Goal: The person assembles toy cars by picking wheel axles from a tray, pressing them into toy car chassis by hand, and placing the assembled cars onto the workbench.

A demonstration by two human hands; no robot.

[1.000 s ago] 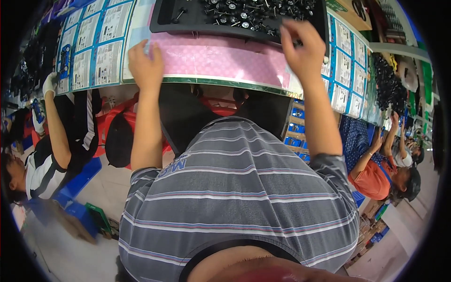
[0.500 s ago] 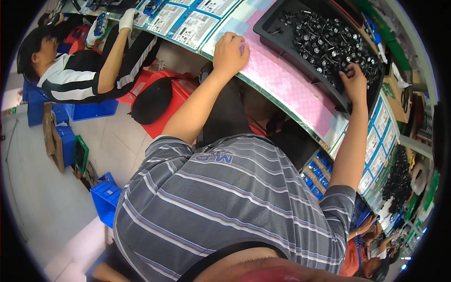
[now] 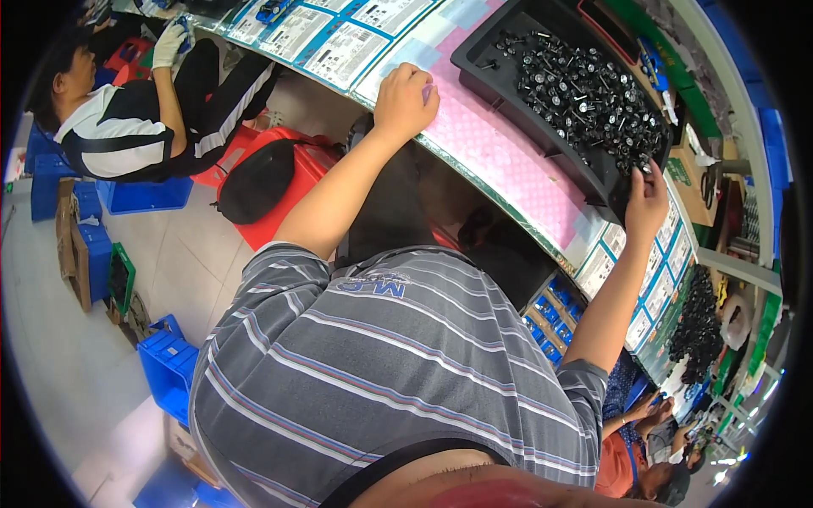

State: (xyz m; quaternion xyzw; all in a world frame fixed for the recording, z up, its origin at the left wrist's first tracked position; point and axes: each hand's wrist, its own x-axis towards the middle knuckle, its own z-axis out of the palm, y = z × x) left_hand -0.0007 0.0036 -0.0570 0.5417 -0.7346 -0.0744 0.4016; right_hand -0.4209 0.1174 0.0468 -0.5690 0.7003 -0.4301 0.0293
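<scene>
My left hand (image 3: 406,102) rests closed on a pink mat (image 3: 508,140) near the table's front edge. A bit of purple shows at its fingers; what it holds is mostly hidden. A black tray (image 3: 542,127) lies to the right of that hand, with a heap of small black parts (image 3: 584,97) in it, many with shiny round heads. At the tray's right end is my right hand (image 3: 648,203), its fingertips closed around a small shiny-headed part (image 3: 645,168).
Blue-bordered printed sheets (image 3: 343,51) cover the table left of the mat. A dark heap (image 3: 696,326) lies farther right. A red stool (image 3: 262,207) with a black pad stands at the left. A co-worker's gloved hand (image 3: 169,44) is at the upper left.
My right hand has moved from over the heap to the tray's right end. The left hand stays on the mat. The whole view has shifted slightly.
</scene>
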